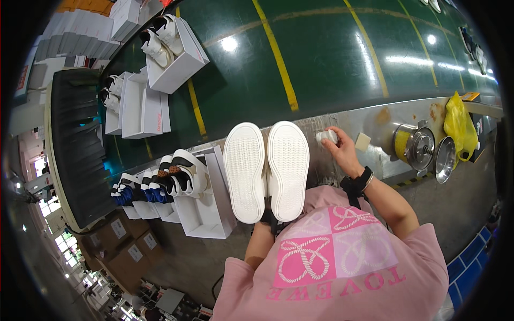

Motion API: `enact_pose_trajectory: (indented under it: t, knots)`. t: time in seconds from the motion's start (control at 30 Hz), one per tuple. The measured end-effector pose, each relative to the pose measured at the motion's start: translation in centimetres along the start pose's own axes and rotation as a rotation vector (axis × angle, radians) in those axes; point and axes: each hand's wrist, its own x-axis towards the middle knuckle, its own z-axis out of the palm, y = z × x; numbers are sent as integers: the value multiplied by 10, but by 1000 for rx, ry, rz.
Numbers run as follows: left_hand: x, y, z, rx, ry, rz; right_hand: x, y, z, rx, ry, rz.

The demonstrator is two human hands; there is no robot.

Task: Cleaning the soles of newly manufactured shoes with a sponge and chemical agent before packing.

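A pair of sneakers (289,171) is held up side by side, their white textured soles facing me and toes pointing away. My left forearm (259,243) comes up beneath them; my left hand is behind the shoes, gripping them, its fingers hidden. To the right of the soles, over the metal ledge, my right hand (346,155) pinches a crumpled white wad (325,137), perhaps cloth or tissue. Just right of its fingers lies a small cream-coloured block (362,142) on the metal ledge (376,122).
Beyond the ledge runs a green belt (321,59) with yellow stripes. White shoe boxes (182,67) with sneakers stand on it; more boxed shoes (190,176) are at left. A metal pot (417,147), a lid (445,160) and a yellow bag (460,128) are at right.
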Motion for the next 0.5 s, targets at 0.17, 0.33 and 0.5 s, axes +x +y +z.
enact_pose_trajectory:
  t: [0.17,0.33,0.5]
  knots:
    - [14,10,1,-64,41,-10,2,-8,3,42,0,-4]
    - [7,15,-2,-120,66,2,4,2,7,54,-39,-34]
    - [0,16,-2,-175,66,15,3,-2,11,-58,-55,-23]
